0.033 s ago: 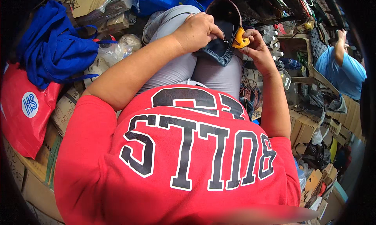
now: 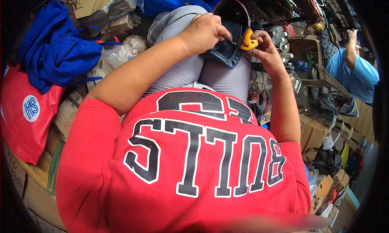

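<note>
Dark shoe (image 2: 229,38) gripped by left hand (image 2: 204,32), small yellow tool (image 2: 248,42) pinched by right hand (image 2: 265,46), just beside the shoe, grey-trousered lap (image 2: 190,71) beneath both grips.

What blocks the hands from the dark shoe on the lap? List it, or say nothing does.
Nothing visible does. The left hand already rests on the dark shoe on the lap, and the right hand touches its edge, pinching a small yellow piece against it.
</note>
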Motion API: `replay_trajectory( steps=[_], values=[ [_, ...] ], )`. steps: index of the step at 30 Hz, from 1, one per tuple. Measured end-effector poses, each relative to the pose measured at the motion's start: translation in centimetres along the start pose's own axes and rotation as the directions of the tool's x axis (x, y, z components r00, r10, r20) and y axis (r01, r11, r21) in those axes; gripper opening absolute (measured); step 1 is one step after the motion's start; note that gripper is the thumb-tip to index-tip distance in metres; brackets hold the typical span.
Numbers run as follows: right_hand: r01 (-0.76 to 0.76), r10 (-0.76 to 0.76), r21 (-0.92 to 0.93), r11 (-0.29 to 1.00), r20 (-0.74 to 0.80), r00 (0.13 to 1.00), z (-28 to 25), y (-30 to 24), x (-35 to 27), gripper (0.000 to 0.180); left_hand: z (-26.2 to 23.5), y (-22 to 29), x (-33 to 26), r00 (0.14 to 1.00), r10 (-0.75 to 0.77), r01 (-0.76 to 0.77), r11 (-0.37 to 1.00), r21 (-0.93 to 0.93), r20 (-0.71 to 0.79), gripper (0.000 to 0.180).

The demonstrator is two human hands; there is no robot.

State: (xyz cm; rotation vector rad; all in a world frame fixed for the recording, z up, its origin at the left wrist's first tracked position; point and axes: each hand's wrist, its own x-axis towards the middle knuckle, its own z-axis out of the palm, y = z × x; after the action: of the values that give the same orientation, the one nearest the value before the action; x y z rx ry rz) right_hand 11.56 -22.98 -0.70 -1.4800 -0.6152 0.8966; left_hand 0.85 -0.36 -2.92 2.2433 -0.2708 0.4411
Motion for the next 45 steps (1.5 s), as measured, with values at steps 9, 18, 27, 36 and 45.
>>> replay_trajectory(
  steps=[9,18,27,36,45],
  values=[
    [-0.023,0.023,-0.006,1.000,-0.035,0.999,0.2,-0.1,0.2,0.040,0.1,-0.1,0.4,1.000,0.017,-0.016,0.997,0.078,-0.004,0.015],
    [-0.067,0.053,-0.088,0.994,-0.146,0.988,0.9,0.3,-1.2,0.034,-0.6,0.0,1.5,0.950,-0.166,0.202,0.973,-0.114,0.266,0.016],
    [-0.045,-0.030,-0.296,0.954,-0.246,0.969,2.1,0.8,-2.0,0.014,0.2,1.1,0.9,0.915,-0.304,0.356,0.918,-0.176,0.266,0.017],
    [-0.051,-0.154,-0.660,0.750,-0.248,0.956,4.1,-2.5,-2.5,0.016,-0.9,1.8,-0.8,0.985,-0.152,0.142,0.984,0.108,0.086,0.020],
    [-0.110,0.040,-0.320,0.941,-0.217,0.975,2.3,-1.0,-1.7,0.020,-1.1,1.7,0.6,0.926,-0.343,0.370,0.906,-0.206,0.156,0.017]
  ],
)
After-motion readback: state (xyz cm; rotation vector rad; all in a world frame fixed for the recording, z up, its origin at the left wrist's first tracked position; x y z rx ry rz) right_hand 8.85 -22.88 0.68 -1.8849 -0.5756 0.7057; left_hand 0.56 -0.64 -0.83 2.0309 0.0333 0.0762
